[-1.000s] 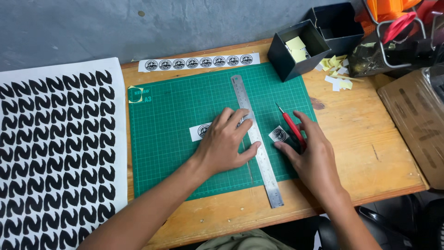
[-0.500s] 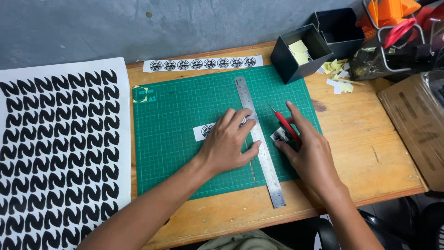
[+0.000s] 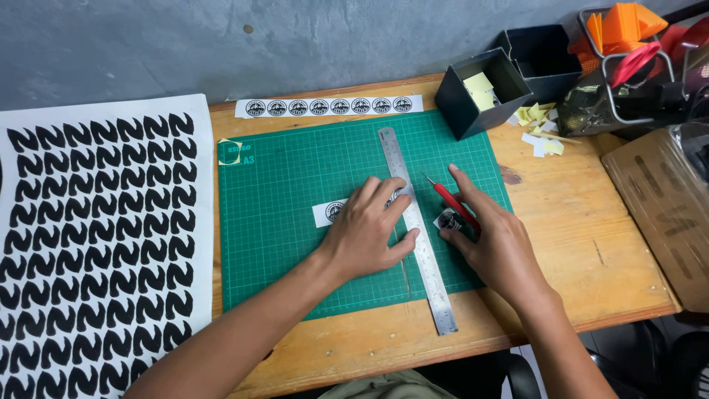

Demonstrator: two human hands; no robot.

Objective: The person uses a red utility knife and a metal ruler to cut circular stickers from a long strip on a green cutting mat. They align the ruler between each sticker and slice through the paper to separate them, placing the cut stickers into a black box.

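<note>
My left hand lies flat on a green cutting mat, pressing down a steel ruler and a short strip of round stickers under it. My right hand rests just right of the ruler. It holds a red craft knife with the blade pointing away from me. Its fingertips touch a small cut-off sticker piece on the mat.
A large white sheet of black shapes covers the left of the wooden table. A long sticker strip lies behind the mat. Two black boxes, yellow paper scraps, a cardboard box and orange and red clutter stand right.
My right hand with the knife has shifted slightly along the ruler beside the cut sticker piece. My left hand has stayed pressed on the ruler. The view has moved a little.
</note>
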